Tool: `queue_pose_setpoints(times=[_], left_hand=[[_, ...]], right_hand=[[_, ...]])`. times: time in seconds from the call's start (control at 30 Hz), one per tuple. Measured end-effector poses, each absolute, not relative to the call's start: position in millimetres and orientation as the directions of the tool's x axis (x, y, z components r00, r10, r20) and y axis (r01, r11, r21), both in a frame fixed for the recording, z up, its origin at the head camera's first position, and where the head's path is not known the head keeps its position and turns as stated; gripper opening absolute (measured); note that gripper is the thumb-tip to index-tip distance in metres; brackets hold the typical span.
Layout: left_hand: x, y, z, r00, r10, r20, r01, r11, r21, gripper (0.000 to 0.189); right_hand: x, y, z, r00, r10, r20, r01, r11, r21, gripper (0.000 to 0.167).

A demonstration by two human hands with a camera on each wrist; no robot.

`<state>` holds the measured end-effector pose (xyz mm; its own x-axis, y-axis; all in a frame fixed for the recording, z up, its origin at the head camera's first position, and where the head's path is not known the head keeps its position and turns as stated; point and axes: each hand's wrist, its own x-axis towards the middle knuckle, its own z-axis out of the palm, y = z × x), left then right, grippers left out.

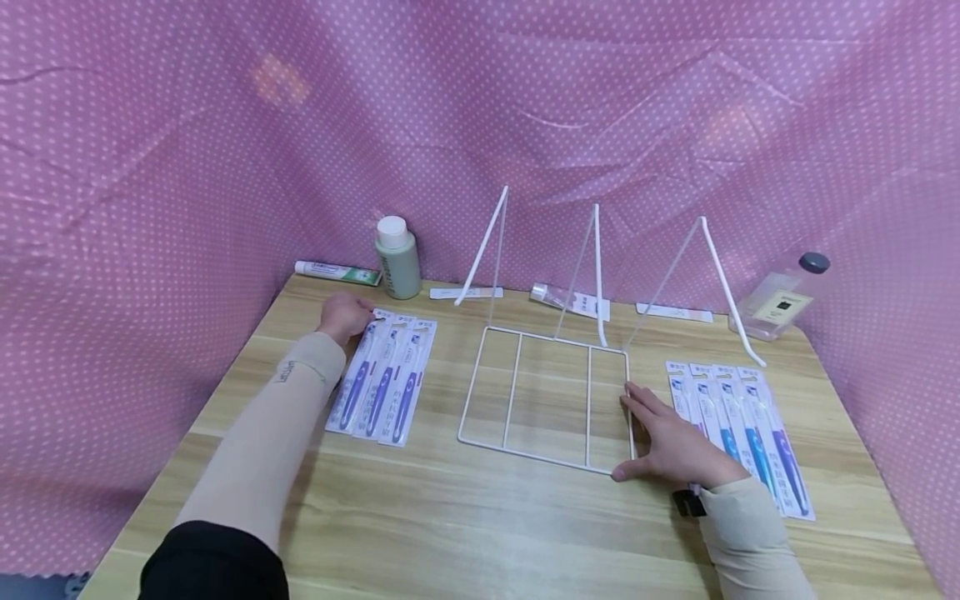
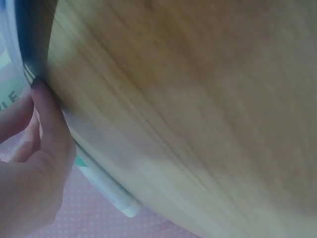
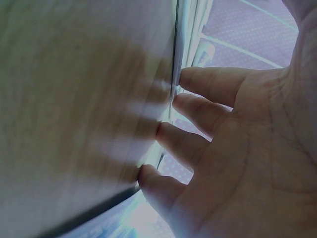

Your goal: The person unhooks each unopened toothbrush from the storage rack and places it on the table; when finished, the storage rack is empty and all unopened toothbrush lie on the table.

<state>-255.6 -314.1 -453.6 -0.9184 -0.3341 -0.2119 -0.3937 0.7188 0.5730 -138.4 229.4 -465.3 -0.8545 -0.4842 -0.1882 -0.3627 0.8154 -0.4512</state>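
My left hand [image 1: 345, 317] is at the top end of the leftmost of three packaged purple toothbrushes [image 1: 354, 396] laid side by side. In the left wrist view, the thumb and finger of that hand pinch the pack's edge [image 2: 17, 44]. My right hand [image 1: 675, 442] lies at the right side of a white wire rack [image 1: 588, 400], fingers spread with their tips at the frame and tabletop. The right wrist view shows these fingers [image 3: 190, 144] apart and holding nothing. Under and beside the right wrist lie several packaged toothbrushes [image 1: 791, 471], partly covered by the hand.
Along the back edge are a toothpaste tube [image 1: 337, 272], a green bottle with white cap [image 1: 400, 262], a second tube [image 1: 573, 302], two flat white packs [image 1: 675, 312] and a clear bottle with dark cap [image 1: 780, 304]. A pink dotted curtain [image 1: 450, 125] encloses the wooden table [image 1: 480, 533].
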Motion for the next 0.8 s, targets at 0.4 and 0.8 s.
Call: queue_pose_setpoints(times=[0.4,0.8], left_hand=[[-260.3,-309.9,-458.3,-0.931,-0.31,-0.195,-0.366,0.769,0.525,0.022],[-183.5,-219.9,-383.1,-0.969,0.078,0.233,0.143,0.95,0.277,0.057]], right_hand=[[-140.1,230.4,-466.7,-0.858,-0.48,-0.184,-0.365,0.82,-0.441,0.127],[-138.2,228.6,-464.2,-0.857,-0.478,-0.192,-0.363,0.826,-0.432,0.128]])
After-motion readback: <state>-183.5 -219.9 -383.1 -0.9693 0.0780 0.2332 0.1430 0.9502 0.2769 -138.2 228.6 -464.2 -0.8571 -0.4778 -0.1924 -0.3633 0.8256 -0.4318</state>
